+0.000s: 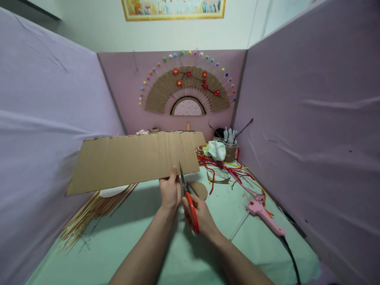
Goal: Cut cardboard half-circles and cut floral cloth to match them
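A wide sheet of brown corrugated cardboard is held up over the table, its top edge ragged. My left hand pinches its lower edge, thumb in front and fingers behind. In my right hand is a pair of scissors with red handles, the fingers wrapped around them. One blade lies in front of the cardboard's lower edge, just right of my left thumb; the blades are parted. Beneath the scissors, a small round brown disc lies on the table, partly covered.
On the left lie many thin wooden sticks with a white piece. A pink glue gun with a black cord rests at right, near red pipe cleaners and a cup of glue sticks. Behind hangs a decorated fan. Fabric partitions flank the table.
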Demonstrator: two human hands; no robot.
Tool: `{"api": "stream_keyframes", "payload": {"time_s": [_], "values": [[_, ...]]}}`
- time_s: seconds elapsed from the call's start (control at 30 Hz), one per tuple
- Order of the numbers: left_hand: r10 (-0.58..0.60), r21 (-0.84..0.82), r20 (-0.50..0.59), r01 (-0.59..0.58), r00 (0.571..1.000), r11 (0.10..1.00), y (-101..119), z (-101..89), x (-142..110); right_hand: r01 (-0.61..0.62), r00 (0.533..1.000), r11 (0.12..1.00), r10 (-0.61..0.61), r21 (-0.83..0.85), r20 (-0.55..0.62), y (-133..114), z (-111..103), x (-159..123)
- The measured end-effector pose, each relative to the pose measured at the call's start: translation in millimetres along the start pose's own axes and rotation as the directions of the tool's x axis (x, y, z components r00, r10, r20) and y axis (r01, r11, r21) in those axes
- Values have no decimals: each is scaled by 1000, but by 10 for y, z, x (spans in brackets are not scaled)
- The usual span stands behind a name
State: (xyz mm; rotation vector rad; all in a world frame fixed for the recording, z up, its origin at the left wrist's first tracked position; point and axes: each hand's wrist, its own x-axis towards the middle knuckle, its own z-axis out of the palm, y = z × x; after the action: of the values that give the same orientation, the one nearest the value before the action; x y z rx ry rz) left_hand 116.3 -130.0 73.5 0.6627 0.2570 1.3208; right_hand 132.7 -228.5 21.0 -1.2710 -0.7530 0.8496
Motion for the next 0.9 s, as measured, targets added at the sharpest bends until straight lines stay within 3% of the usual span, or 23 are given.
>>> {"api": "stream_keyframes", "payload": {"time_s": [0.13, 0.33, 0.4, 0.5, 0.63, 0.73, 0.9], "values": [[-83, 29, -102, 87, 991, 996, 121, -57, 39, -39, 999, 999, 40, -22, 14, -19, 14, -70], [-215, 333, -274, 302, 937, 893, 178, -290, 185, -76, 997, 997, 76, -4, -16, -8, 15, -116], [-208, 353, -262, 294, 942, 888, 165, -341, 188, -80, 997, 997, 80, 21, -10, 7, -1, -103], [-120, 433, -174, 185, 977, 882, 176, -389, 149, -88, 996, 991, 86, 106, 21, 34, -22, -70], [-75, 591, -78, 107, 994, 800, 263, -460, 81, -120, 992, 971, 111, 206, 58, 29, -17, -44], [-96, 659, -55, 108, 994, 744, 316, -516, 51, -162, 986, 973, 155, 167, 53, -22, 1, -55], [-81, 566, -82, 114, 993, 816, 299, -569, 29, -120, 993, 993, 120, 20, -5, -73, 12, -87]]}}
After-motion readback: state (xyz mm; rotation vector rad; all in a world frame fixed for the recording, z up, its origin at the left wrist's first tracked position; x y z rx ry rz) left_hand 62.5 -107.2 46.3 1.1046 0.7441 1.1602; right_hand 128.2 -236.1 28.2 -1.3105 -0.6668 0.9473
